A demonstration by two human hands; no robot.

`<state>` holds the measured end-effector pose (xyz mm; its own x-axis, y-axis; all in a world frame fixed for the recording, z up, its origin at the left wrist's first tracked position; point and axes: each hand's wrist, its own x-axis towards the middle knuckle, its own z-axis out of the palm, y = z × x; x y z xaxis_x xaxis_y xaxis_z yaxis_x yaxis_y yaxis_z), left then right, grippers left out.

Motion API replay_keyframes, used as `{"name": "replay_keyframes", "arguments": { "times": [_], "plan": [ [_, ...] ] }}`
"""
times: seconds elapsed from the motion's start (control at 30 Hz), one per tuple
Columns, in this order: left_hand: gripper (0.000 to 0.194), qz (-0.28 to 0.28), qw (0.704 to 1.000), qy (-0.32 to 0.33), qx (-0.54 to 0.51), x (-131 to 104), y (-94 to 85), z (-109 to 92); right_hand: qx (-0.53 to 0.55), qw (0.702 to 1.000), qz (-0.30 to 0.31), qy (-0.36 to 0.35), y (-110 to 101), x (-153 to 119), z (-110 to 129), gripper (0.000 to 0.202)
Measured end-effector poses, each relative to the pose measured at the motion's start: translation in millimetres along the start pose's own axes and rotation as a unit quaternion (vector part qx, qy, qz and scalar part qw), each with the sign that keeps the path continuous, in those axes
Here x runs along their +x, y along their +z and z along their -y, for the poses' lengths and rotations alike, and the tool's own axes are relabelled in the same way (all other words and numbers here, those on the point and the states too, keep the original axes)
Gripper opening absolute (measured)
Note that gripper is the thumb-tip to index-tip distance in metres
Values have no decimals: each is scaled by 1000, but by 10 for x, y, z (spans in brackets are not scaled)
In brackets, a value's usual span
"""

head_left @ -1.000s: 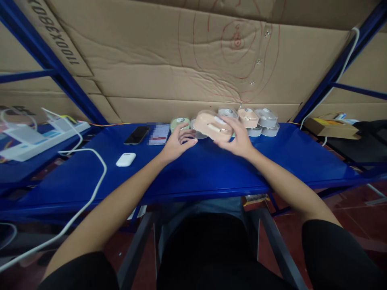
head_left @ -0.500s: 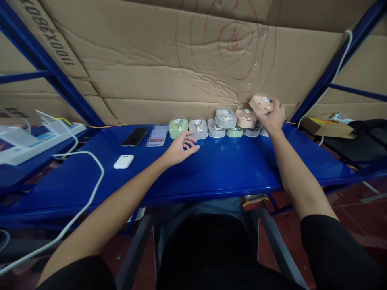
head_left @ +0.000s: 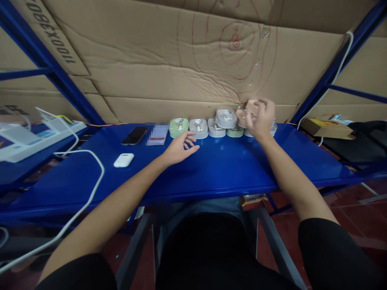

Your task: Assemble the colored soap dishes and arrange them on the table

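Note:
Several clear-lidded cases line the back of the blue table (head_left: 211, 173). A green case (head_left: 179, 127) is at the left end, beside a grey case (head_left: 198, 128). Another grey case (head_left: 226, 118) rests on the lower row. My right hand (head_left: 262, 119) is curled around a peach case (head_left: 252, 107) at the right of the upper level, partly hiding it and another peach case (head_left: 241, 117). My left hand (head_left: 180, 148), fingers apart and holding nothing, rests in front of the green and grey cases.
A dark phone (head_left: 134, 135), a second device (head_left: 157, 134) and a white earbud case (head_left: 123, 160) lie on the left. A white cable (head_left: 101, 173) loops over the left side. Cardboard (head_left: 145, 60) stands behind the table.
My right hand has moved left and slightly down with the peach case, bringing it close to the other peach case. My left hand has stayed nearly still.

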<state>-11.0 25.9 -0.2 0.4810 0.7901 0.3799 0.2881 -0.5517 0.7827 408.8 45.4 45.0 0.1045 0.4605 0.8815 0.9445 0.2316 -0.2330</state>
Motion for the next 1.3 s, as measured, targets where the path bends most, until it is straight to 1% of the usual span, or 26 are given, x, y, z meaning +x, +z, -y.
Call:
{"name": "replay_keyframes", "arguments": {
  "times": [0.03,0.07,0.1,0.17,0.23,0.27,0.3,0.37,0.43,0.47,0.53,0.6,0.7,0.77,0.8,0.87,0.9,0.93,0.97,1.0,1.03,1.1,1.17,1.2,1.23,1.3],
  "plan": [
    [62,-4,1000,7,8,1,0,6,27,998,22,-45,21,-65,185,52],
    [60,-10,1000,14,19,1,0,12,49,993,67,-86,63,-141,388,48],
    [58,-15,999,20,32,0,1,16,65,983,119,-125,124,-225,601,46],
    [53,-18,997,32,64,-3,0,14,85,955,211,-188,292,-388,1020,48],
    [46,-13,994,42,95,-8,-3,-1,82,935,267,-220,497,-505,1374,58],
    [42,-9,993,48,108,-11,-5,-12,74,927,289,-229,601,-537,1512,64],
    [38,-5,992,53,118,-13,-9,-25,63,922,307,-229,700,-552,1623,69],
    [30,-5,989,60,132,-15,-16,-51,41,916,333,-221,868,-545,1768,76],
    [25,-17,988,63,140,-13,-24,-71,24,913,351,-206,964,-530,1832,77],
    [23,-29,987,64,143,-10,-28,-76,21,912,356,-201,978,-531,1844,76],
    [21,-57,986,62,146,-1,-35,-80,26,911,358,-202,928,-561,1843,73],
    [20,-83,984,59,148,9,-43,-74,43,910,353,-212,784,-612,1825,68],
    [18,-114,979,61,159,16,-57,-59,77,912,344,-209,470,-675,1803,56],
    [18,-130,974,67,172,14,-66,-52,100,922,329,-176,261,-686,1817,48],
    [20,-134,973,70,176,12,-70,-48,108,930,315,-154,171,-684,1836,48],
    [28,-131,973,76,175,6,-77,-37,100,942,304,-102,25,-669,1901,57],
    [33,-123,975,77,167,4,-80,-28,84,941,319,-74,-31,-658,1939,67],
    [39,-108,979,76,155,3,-83,-16,63,933,351,-47,-76,-645,1975,80],
    [45,-87,983,74,141,2,-86,-1,42,918,393,-26,-112,-629,2001,89],
    [52,-63,988,69,125,1,-89,16,29,900,434,-13,-139,-609,2013,94],
    [61,-37,991,63,110,0,-92,33,32,883,469,-14,-156,-586,2006,95],
    [89,16,995,49,85,-4,-96,61,94,849,515,-65,-164,-536,1931,92],
    [120,64,995,32,68,-14,-94,70,192,813,531,-139,-139,-494,1805,95],
    [131,85,994,26,64,-20,-92,67,231,798,531,-165,-117,-483,1740,99],
    [139,102,993,22,62,-26,-87,61,255,791,527,-178,-93,-482,1682,102],
    [144,123,990,24,65,-36,-75,47,262,797,516,-171,-46,-504,1604,106]
  ]
}}
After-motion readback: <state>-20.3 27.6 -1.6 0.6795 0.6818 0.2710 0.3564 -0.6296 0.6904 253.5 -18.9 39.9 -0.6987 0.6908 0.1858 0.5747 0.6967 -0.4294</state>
